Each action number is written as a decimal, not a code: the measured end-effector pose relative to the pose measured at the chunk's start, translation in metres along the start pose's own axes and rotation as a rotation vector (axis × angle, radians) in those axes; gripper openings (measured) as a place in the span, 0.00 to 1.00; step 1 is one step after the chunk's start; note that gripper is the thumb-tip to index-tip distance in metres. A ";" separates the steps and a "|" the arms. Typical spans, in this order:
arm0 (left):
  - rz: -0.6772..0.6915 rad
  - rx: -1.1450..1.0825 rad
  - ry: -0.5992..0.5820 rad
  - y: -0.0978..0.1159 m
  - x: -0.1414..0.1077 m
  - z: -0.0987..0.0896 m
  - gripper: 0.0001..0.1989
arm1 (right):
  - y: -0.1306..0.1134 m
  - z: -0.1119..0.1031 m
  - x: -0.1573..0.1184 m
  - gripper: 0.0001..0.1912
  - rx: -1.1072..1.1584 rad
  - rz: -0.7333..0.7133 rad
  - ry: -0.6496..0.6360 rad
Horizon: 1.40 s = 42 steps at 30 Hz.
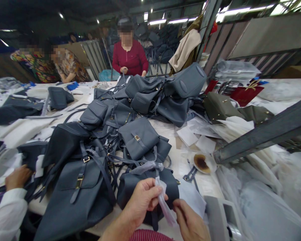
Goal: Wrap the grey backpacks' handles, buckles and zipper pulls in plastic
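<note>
Just in front of me lies a dark blue-grey bag (pixel 127 187), partly behind my hands. A strip of thin white wrapping (pixel 164 204) hangs down over it. My left hand (pixel 146 197) pinches the upper part of this strip between thumb and fingers. To the right of the strip's lower end is my right hand (pixel 189 219), its fingers curled together; whatever they hold, if anything, is too hidden to make out. More wrapping (pixel 146 167) covers the bag's handle, above my left hand.
Blue-grey bags (pixel 137 137) are heaped ahead and left. At right stand a grey dispenser (pixel 222 214), a stained dish (pixel 202 163), a slanted metal beam (pixel 263 130) and plastic bags (pixel 263 201). Another person's hand (pixel 18 177) is at left; a person in red (pixel 130 57) stands across the table.
</note>
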State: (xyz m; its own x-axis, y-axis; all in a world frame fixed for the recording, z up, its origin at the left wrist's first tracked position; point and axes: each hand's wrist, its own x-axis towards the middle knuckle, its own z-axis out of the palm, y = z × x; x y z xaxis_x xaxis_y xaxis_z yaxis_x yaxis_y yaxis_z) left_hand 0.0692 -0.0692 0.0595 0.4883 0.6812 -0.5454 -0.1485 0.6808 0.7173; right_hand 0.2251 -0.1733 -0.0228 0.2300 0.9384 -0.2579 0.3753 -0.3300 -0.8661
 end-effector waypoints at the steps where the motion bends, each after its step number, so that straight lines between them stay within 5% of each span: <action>1: 0.007 0.016 0.003 -0.001 0.000 -0.001 0.18 | -0.006 -0.003 0.002 0.14 0.084 0.060 0.014; 5: 0.055 0.078 0.037 -0.012 0.004 -0.006 0.22 | -0.048 -0.006 0.014 0.27 0.449 0.163 -0.032; 9: 0.136 0.108 0.074 -0.020 0.005 -0.011 0.26 | -0.079 0.001 0.025 0.25 0.605 0.162 -0.114; 16: 0.113 0.076 -0.005 -0.014 -0.006 -0.010 0.25 | -0.068 0.011 0.022 0.24 1.001 0.395 -0.394; 19: 0.121 0.126 0.017 -0.015 -0.007 -0.011 0.23 | -0.066 0.015 0.020 0.26 1.059 0.451 -0.393; 29: 0.160 0.270 0.107 -0.016 -0.007 -0.012 0.19 | -0.074 0.013 0.027 0.24 0.906 0.329 -0.183; 35: 0.130 0.159 0.019 -0.013 -0.008 -0.010 0.23 | -0.069 0.009 0.020 0.30 0.947 0.390 -0.332; 42: 0.155 0.327 0.128 -0.016 -0.008 -0.006 0.21 | -0.072 0.013 0.023 0.23 0.724 0.205 -0.128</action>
State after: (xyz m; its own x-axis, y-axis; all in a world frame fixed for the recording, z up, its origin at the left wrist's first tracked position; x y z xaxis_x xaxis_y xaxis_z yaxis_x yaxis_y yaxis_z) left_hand 0.0624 -0.0845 0.0499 0.3670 0.8114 -0.4550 0.0803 0.4597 0.8845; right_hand 0.1917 -0.1266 0.0277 0.1094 0.8846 -0.4533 -0.3561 -0.3909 -0.8488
